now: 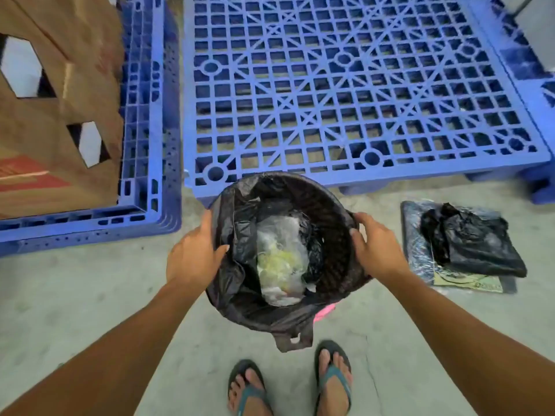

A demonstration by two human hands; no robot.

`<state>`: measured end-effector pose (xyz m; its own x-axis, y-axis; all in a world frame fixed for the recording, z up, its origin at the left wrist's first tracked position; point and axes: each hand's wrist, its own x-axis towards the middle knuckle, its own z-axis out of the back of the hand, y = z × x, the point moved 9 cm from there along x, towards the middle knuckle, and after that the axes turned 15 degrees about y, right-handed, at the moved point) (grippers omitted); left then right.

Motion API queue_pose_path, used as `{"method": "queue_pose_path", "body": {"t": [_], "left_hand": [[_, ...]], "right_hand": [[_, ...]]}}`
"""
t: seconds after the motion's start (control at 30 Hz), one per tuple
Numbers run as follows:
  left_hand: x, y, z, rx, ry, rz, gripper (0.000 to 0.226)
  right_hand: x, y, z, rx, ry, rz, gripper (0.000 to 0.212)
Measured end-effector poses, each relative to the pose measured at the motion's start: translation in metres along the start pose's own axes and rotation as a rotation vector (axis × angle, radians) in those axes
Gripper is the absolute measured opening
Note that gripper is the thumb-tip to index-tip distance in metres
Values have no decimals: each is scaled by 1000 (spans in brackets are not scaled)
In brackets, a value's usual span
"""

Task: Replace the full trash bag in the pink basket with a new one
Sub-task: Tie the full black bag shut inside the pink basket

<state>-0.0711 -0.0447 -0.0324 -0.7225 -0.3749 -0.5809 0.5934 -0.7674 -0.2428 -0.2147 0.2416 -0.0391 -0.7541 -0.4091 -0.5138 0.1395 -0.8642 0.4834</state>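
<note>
The pink basket [325,312] stands on the concrete floor in front of my feet, almost wholly covered by a black trash bag [240,295] draped over its rim. Inside lies crumpled clear plastic with yellowish waste [280,259]. My left hand [195,253] grips the bag's edge on the left rim, thumb inside. On the right rim my right hand [375,244] holds the bag's edge. A folded new black bag [471,240] lies on a flat packet of bags [420,250] on the floor to the right.
A large blue plastic pallet [345,85] lies just beyond the basket. Another blue pallet [150,130] at the left carries brown cardboard boxes [60,100]. My feet in flip-flops [288,385] stand right below the basket.
</note>
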Motion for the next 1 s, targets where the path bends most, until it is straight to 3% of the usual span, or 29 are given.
{"method": "queue_pose_path", "body": {"t": [0.27,0.43,0.57,0.7,0.83,0.9,1.0], "left_hand": [[14,3,-28,-69,-106,-26,51],[14,-4,-27,-136,-106,-60,48],[4,-17,-17,-198,-119,-134,47],[-8,-43,2,-300,-137,-236,49],[2,-64,12,-457,-53,-208,50],[2,-72,12,-446,-18,-215,54],[-2,-47,27,-313,-173,-174,62]], "right_hand": [[38,-34,-14,62,122,-132,41],[43,-38,-1,210,35,-220,32],[24,-20,23,270,-89,-159,24],[16,12,26,519,-63,-83,18],[28,60,26,797,7,-10,17],[32,86,25,635,100,54,33],[22,95,20,258,183,80,55]]}}
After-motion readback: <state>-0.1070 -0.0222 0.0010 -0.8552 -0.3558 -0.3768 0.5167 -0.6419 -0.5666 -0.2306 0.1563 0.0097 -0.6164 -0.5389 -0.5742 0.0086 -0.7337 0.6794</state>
